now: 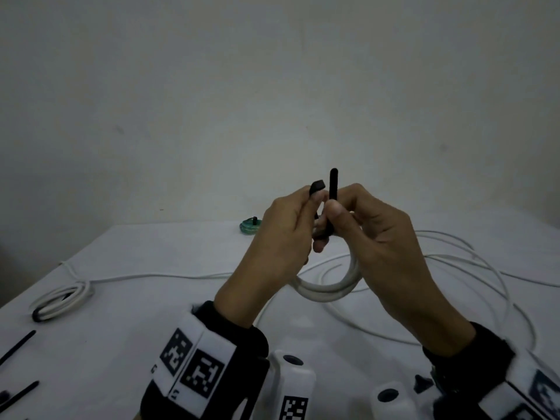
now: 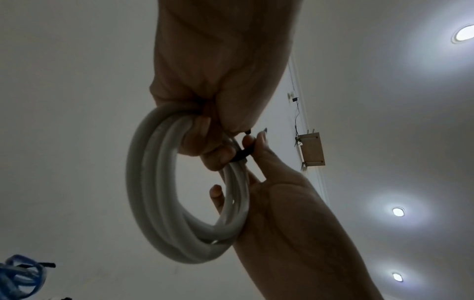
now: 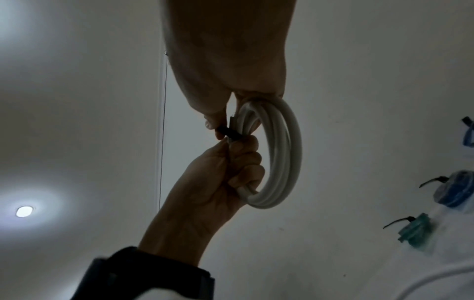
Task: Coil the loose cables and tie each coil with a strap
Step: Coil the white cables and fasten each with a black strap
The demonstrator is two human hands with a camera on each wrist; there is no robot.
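Both hands are raised above the white table (image 1: 151, 313) and hold a white cable coil (image 1: 330, 291) between them. A black strap (image 1: 333, 189) goes round the top of the coil. My left hand (image 1: 312, 213) grips the coil, fingers curled through its loop, with one strap end (image 1: 318, 186) bent over the index finger. My right hand (image 1: 333, 216) pinches the other strap end upright between thumb and finger. In the left wrist view the coil (image 2: 153, 182) hangs below my left hand (image 2: 205, 132), the strap (image 2: 242, 155) beside it. In the right wrist view the strap (image 3: 228, 132) crosses the coil (image 3: 284, 154).
A tied white coil (image 1: 60, 301) lies at the left. Loose white cable (image 1: 454, 259) loops over the right side of the table. A green coil (image 1: 250, 227) sits near the far edge. Spare black straps (image 1: 18, 344) lie at the near left. Blue coils (image 3: 456, 192) show in the right wrist view.
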